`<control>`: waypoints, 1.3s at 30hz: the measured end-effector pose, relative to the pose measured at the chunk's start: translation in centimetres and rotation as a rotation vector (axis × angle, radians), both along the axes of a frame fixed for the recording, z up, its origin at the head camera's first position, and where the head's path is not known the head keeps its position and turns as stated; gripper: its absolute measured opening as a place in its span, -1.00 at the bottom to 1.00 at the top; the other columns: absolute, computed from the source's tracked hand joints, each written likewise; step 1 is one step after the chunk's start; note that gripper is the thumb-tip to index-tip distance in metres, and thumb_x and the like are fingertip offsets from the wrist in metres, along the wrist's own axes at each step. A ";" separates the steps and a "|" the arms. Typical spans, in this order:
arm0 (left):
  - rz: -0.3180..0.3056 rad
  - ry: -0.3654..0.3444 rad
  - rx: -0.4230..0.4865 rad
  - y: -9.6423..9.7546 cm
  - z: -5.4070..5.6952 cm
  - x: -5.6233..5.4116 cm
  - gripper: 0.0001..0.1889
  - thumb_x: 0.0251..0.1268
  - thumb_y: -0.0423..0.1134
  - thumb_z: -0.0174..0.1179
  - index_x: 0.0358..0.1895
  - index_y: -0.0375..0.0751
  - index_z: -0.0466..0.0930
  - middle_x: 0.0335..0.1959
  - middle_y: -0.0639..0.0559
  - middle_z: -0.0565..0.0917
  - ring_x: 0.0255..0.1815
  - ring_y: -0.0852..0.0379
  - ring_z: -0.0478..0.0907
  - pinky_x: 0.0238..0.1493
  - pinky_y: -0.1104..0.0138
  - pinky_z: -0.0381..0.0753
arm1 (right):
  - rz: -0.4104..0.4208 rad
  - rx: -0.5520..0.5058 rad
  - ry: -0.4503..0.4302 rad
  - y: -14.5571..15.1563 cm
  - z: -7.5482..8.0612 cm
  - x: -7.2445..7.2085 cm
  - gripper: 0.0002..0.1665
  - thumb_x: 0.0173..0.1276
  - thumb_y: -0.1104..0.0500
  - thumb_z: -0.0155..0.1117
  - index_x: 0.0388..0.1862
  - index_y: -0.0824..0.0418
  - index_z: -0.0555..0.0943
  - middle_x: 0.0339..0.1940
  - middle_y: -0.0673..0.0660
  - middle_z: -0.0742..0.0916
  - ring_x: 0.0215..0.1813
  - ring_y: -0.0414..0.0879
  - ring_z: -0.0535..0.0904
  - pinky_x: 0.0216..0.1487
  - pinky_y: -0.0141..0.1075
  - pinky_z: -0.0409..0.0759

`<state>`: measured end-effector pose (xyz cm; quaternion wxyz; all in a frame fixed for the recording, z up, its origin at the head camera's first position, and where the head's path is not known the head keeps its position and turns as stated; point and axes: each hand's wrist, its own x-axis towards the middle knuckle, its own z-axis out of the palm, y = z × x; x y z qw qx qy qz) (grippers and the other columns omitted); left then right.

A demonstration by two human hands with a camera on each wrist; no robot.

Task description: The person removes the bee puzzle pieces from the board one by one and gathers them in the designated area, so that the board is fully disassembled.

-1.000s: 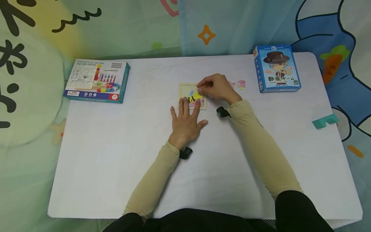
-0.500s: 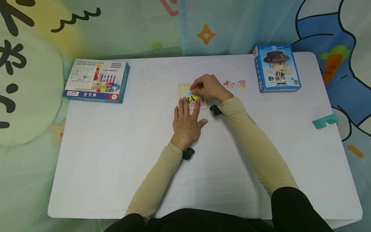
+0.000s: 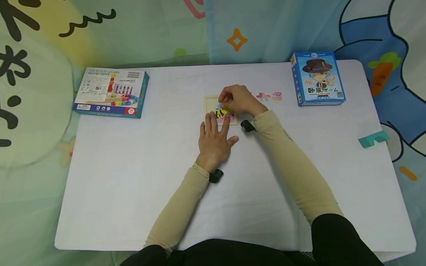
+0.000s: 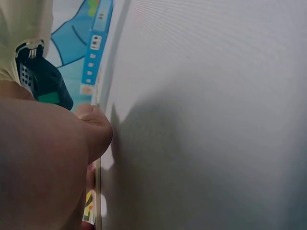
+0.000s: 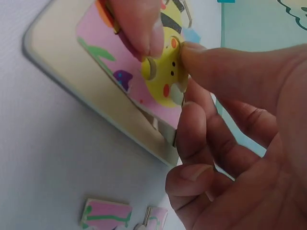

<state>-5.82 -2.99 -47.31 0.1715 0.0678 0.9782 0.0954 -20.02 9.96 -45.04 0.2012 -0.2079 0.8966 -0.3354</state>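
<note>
A small square jigsaw board (image 3: pixel 210 97) with a pale rim lies at the table's upper middle, partly filled with pink and yellow bee-picture pieces. The left hand (image 3: pixel 214 143) lies flat, its straight fingertips resting on the board's lower part and hiding some of the picture. Over the upper right of the board, the right hand (image 3: pixel 239 99) pinches a puzzle piece (image 5: pixel 176 72) with a yellow face between thumb and fingers. That piece sits against the other pieces; whether it is seated is unclear. Two loose pink puzzle pieces (image 3: pixel 277 96) lie right of the right hand.
A blue game box (image 3: pixel 319 79) stands at the back right, and a flat box with pictured coloured parts (image 3: pixel 110 92) at the back left. Near the table's right edge lies a green arch-shaped block (image 3: pixel 374 139). A patterned curtain (image 3: pixel 143 33) hangs behind the white table (image 3: pixel 133 177).
My right hand has moved a little left over the board, uncovering a loose pink piece. The left hand has shifted slightly right. In the last half second both hands stay nearly still.
</note>
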 end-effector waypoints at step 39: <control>0.019 0.114 -0.039 0.8 -0.4 -0.7 -0.21 0.64 0.35 -0.13 0.76 0.15 -0.02 0.70 -0.40 0.06 0.76 -0.28 -0.07 0.71 -0.10 0.01 | -0.065 -0.055 0.036 0.3 -0.4 0.1 -0.85 0.39 0.27 0.49 -0.08 0.19 0.87 -0.20 0.17 0.88 -0.18 -0.04 0.75 0.01 -0.23 0.57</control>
